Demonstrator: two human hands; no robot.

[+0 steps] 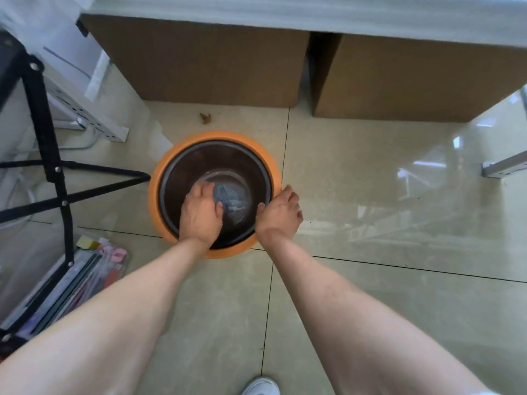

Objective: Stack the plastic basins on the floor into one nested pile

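Inside the orange basin sit a dark basin and a clear basin. Left hand curls on its rim; right hand cups the dark rim. Light, slick: grip rims.

Orange basin; dark brown basin inside; clear bowl, bluish pattern. Beige tiles. Brown cartons.
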